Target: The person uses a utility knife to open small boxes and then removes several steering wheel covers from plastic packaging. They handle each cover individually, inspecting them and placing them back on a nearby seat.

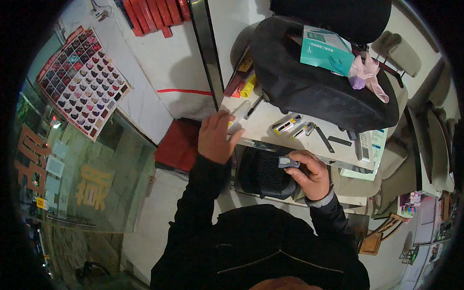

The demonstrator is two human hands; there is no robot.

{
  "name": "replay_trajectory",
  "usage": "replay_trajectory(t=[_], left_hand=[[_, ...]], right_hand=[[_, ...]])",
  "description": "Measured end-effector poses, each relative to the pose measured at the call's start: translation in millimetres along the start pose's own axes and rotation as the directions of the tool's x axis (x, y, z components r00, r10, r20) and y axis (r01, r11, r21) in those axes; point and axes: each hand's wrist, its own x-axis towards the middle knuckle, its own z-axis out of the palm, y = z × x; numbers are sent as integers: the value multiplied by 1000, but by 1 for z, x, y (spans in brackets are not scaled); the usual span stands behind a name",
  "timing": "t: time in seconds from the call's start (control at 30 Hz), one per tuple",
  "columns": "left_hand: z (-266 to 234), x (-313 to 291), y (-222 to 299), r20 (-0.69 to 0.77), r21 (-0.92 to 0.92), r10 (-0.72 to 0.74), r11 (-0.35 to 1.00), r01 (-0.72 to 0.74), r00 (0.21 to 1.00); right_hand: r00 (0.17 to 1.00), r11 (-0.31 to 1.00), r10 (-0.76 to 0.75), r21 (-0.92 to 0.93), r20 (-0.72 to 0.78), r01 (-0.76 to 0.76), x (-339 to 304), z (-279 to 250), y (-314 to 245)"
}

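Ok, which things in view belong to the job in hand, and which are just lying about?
Likely in the job:
Grey piece, held by the right hand
Whitish translucent piece at the left hand
Probably the two small cutters and black strips

Seemingly just lying about:
Green box and pink glove on the chair
Yellow tube

This looks like a shop, most likely one where people get their hair done. I can see a big chart (89, 87) with rows of little hair-like curls in lots of colours, near a glass front (130, 193) with big letters (95, 187) on it. Padded chairs (440, 150) stand about, and a glove box (326, 50) sits on a black chair (324, 92).
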Motion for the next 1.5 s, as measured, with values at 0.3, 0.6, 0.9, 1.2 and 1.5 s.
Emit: replay_trajectory(t=[0.3,0.6,0.9,1.2,1.5], left_hand=[[2,-9,-20,26,51,-191,981,189,981],[-55,-42,4,102,-430,-29,900,71,994],[-62,-59,10,247,-573,62,814,94,967],[-64,-57,-1,181,-602,108,798,23,977],[-64,-60,-7,251,-627,49,769,124,967]], right_hand=[[998,1000,-9,4,54,9,0,7,-1],[992,973,112,196,60,-121,4,19,3],[991,945,101,302,90,-123,18,34,-3],[989,965,119,225,85,-135,21,35,-9],[994,956,103,272,23,-106,21,42,-7]])
